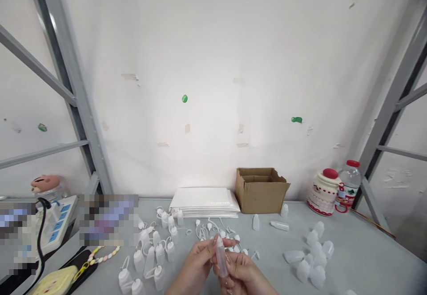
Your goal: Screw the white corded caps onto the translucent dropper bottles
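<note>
A: Where is the small translucent bottle (221, 259) in this view?

B: Between a person's two hands, cap end up, held over the near part of a gray table (273, 259).

A: And the grip?

B: The left hand (202, 256) pinches it near the top, while the right hand (242, 268) grasps its lower body from the other side.

A: What surrounds them?

B: White strapped caps (209, 227) lie just beyond the hands, toward the far edge, where a cardboard box (263, 198) stands. Capped bottles (159, 254) gather toward the left edge, loose bottles (318, 256) toward the right.
</note>
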Available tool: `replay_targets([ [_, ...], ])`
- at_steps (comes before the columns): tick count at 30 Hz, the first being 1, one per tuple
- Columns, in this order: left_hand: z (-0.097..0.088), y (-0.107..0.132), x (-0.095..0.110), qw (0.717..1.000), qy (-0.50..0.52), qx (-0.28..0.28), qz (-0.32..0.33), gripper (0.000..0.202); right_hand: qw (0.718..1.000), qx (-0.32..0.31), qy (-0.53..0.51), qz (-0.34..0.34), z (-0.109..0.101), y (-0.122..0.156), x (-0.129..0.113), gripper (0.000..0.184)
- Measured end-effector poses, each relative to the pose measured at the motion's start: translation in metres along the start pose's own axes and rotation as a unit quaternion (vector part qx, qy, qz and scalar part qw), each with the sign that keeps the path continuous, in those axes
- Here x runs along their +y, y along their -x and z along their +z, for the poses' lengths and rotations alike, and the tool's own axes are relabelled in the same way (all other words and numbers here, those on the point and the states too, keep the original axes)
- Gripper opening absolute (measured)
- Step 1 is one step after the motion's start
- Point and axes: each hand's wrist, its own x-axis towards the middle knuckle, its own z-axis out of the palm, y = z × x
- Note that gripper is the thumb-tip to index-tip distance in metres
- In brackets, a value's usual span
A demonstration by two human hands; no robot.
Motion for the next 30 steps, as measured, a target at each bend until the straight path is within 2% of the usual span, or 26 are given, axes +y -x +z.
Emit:
replay_targets([
  [2, -0.004, -0.002, -0.002, 1.000, -0.012, 0.012, 0.005, 0.035, 1.000, 0.005, 0.002, 0.008, 0.000, 0.001, -0.003, 0.030],
  [4, -0.008, -0.006, -0.007, 0.998, -0.024, 0.048, 0.017, 0.033, 0.999, 0.042, 0.020, -0.001, -0.003, 0.000, -0.003, 0.030],
  [7, -0.013, -0.011, -0.014, 0.995, -0.016, 0.091, 0.032, 0.033, 0.992, 0.096, 0.059, -0.052, -0.010, -0.001, 0.000, 0.029],
  [9, -0.012, -0.012, -0.014, 0.996, 0.007, 0.087, 0.030, 0.035, 0.990, 0.104, 0.061, -0.069, -0.014, -0.003, 0.003, 0.028],
  [14, -0.007, -0.007, -0.005, 0.996, 0.086, 0.033, 0.007, 0.033, 0.995, 0.088, -0.006, -0.049, -0.019, -0.006, 0.009, 0.035],
  [18, -0.009, -0.006, -0.005, 0.997, 0.082, 0.012, 0.008, 0.031, 0.994, 0.093, 0.001, -0.050, -0.019, -0.008, 0.012, 0.038],
  [24, -0.010, -0.007, -0.008, 0.998, 0.062, 0.028, -0.004, 0.029, 0.988, 0.120, 0.073, -0.067, -0.014, -0.009, 0.013, 0.042],
  [30, -0.009, -0.005, -0.006, 0.997, 0.056, 0.047, -0.003, 0.025, 0.973, 0.141, 0.153, -0.103, -0.019, -0.011, 0.014, 0.042],
])
